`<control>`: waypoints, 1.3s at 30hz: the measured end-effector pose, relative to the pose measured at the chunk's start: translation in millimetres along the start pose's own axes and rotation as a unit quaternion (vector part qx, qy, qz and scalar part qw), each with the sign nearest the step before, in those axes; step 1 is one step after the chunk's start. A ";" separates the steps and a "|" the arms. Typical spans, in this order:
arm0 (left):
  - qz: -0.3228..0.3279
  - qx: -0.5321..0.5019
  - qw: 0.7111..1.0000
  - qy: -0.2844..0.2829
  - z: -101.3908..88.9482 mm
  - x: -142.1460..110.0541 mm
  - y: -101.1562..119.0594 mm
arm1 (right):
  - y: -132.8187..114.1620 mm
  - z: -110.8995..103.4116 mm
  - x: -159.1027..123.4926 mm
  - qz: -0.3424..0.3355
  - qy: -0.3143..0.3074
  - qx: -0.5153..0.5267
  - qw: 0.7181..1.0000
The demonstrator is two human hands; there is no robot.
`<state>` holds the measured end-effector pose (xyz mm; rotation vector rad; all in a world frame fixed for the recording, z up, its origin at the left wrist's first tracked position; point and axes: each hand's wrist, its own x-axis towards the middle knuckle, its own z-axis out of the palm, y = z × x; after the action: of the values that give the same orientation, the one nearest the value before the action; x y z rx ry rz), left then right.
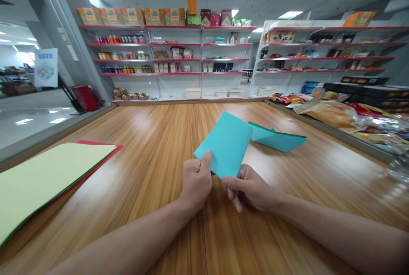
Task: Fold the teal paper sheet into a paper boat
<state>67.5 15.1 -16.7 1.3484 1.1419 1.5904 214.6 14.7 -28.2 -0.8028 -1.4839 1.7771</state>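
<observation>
A folded turquoise sheet of paper [225, 143] is held up just above the wooden table [153, 156] in the middle of the head view. My left hand [195, 183] pinches its lower left corner, thumb on top. My right hand [251, 190] grips the sheet's bottom edge, fingers curled. Just behind it, to the right, a second folded turquoise paper [276, 139] with a green edge lies on the table.
A stack of coloured sheets [47, 173], pale yellow on top with red and green beneath, lies at the left edge. Snack packets [332, 111] pile along the right side. Store shelves [172, 60] with goods line the back wall.
</observation>
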 end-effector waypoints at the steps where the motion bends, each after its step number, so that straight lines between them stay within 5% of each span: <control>1: 0.005 0.007 1.000 0.002 -0.3 -0.3 0.1 | -0.2 -0.2 -0.2 0.001 0.005 -0.008 1.000; 12: -0.026 -0.051 0.998 -0.021 -0.6 2.9 -6.0 | 2.4 -3.9 1.3 0.002 0.034 0.012 0.999; 19: -0.048 -0.092 0.994 -0.032 1.7 2.0 -6.4 | 1.8 -5.2 -1.1 -0.015 0.033 -0.070 0.997; 29: -0.033 -0.066 0.997 -0.028 0.7 0.8 -1.0 | 2.5 -6.6 -0.6 -0.015 0.020 -0.089 0.996; 39: -0.052 -0.108 0.992 -0.050 0.2 2.3 -6.5 | -3.1 -3.6 -0.5 -0.017 0.073 -0.065 0.995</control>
<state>67.3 19.4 -22.1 1.1938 0.9347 1.5071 218.1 16.6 -25.7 -0.9474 -1.5178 1.5748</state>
